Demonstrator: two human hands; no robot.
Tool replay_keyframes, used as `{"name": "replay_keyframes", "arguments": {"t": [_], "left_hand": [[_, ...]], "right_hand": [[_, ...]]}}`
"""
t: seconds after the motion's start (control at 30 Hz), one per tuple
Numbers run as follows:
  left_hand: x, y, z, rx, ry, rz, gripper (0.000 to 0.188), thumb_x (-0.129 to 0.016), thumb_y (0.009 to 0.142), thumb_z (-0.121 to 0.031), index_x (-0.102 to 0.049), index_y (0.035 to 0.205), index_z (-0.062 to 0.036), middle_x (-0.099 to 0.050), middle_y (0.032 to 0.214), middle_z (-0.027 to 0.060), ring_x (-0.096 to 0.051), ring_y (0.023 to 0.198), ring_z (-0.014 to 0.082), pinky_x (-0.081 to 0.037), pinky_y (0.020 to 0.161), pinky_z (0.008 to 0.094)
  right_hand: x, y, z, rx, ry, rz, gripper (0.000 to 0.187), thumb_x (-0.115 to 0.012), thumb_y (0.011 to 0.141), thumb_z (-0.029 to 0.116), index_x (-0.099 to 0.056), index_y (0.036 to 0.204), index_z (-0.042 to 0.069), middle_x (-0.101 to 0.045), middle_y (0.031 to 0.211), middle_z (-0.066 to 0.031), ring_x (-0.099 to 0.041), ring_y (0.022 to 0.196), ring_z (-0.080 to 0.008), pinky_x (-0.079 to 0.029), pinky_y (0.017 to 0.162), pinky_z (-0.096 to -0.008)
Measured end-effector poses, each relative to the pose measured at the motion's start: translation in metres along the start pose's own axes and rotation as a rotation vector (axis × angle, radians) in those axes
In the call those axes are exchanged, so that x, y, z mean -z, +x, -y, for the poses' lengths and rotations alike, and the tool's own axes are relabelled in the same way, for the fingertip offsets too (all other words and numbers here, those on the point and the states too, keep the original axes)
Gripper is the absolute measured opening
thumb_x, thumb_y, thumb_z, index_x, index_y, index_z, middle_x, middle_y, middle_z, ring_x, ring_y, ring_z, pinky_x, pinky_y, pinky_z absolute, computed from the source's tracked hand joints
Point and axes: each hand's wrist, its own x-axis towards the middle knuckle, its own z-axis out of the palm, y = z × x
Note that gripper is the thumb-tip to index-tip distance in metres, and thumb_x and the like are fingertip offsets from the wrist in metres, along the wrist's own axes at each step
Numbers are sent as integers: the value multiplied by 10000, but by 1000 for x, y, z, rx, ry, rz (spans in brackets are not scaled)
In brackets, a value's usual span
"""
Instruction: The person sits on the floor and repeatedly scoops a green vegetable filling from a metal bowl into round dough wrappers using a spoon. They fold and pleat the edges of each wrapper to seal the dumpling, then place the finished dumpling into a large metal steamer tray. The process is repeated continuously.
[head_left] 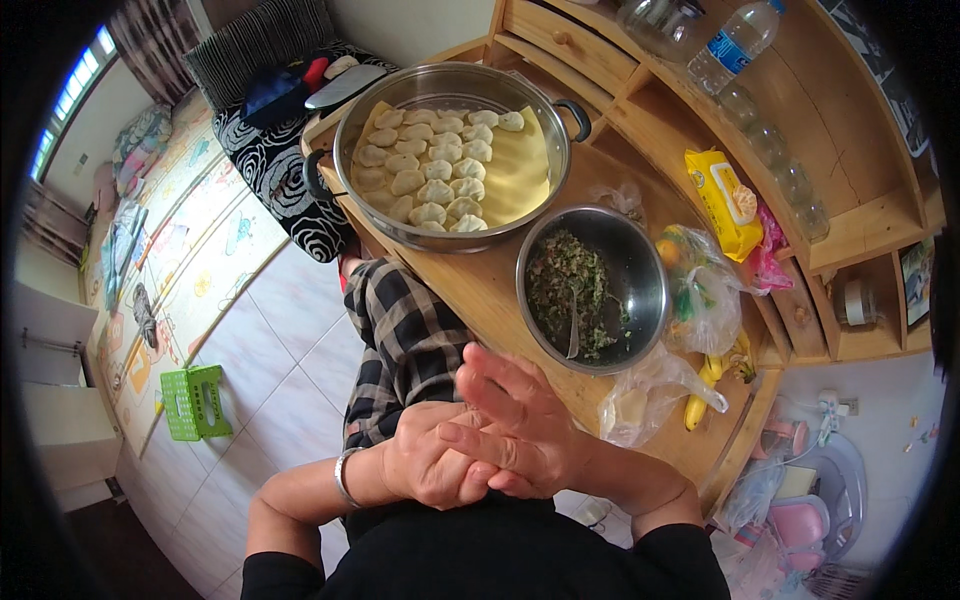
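Observation:
My left hand (432,458) and my right hand (535,425) are pressed together in front of my chest. The left fingers are closed. The right hand lies against the left, its thumb and fingers bent around it; anything between the palms is hidden. Beyond them stands a steel bowl (650,305) of chopped green filling (572,285) with a spoon (574,325) resting in it. Farther left is a wide two-handled steel pot (450,238). Rows of pleated dumplings (436,192) sit on a yellowish sheet (522,165) inside it, with bare sheet along the right.
The wooden desk (470,285) also holds plastic bags (640,400), bananas (703,390) and a yellow wipes pack (722,205). Shelves with a water bottle (738,48) and glass jars (765,140) rise behind. A patterned chair (285,170) and green stool (195,402) are left.

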Motion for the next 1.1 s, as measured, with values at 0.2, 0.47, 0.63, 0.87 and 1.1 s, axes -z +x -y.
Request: {"name": "replay_keyframes", "arguments": {"t": [0.2,0.47,0.63,0.87,1.1], "left_hand": [[-10,6,2,-94,142,-215,209,-511,835,-138,-589,720,19,-593,693,113,-586,551,238,-482,458,338],[-24,4,8,-181,171,-311,233,-509,826,-157,-480,640,-18,-501,615,111,-484,466,230,-419,400,372],[-15,9,9,-160,192,-286,234,-509,843,-159,-505,665,-7,-527,641,109,-509,489,233,-435,417,369],[6,17,16,57,261,-199,341,-421,965,-265,-590,899,24,-613,741,113,-595,573,217,-480,493,316],[14,13,12,808,-648,-229,658,-180,1018,-459,-575,1180,42,-616,754,68,-573,548,124,-467,536,258]], "right_hand": [[-9,3,0,111,36,-147,459,-330,1015,271,-538,1244,-69,-450,1399,-270,-421,1331,-368,-356,1030,-446],[-8,13,1,124,-73,-185,391,-329,1021,263,-553,1141,-34,-537,1296,-287,-538,1220,-389,-444,945,-399],[-8,17,-2,117,-79,-166,407,-328,1020,285,-551,1140,-34,-539,1294,-285,-538,1221,-383,-435,955,-410],[-4,34,-28,38,-52,-111,569,-374,1003,407,-496,1260,-85,-508,1318,-297,-497,1242,-416,-417,980,-449],[2,24,-34,-343,127,-152,1080,-734,694,632,-292,1453,5,-345,1458,-257,-392,1314,-390,-332,1060,-439]]}}
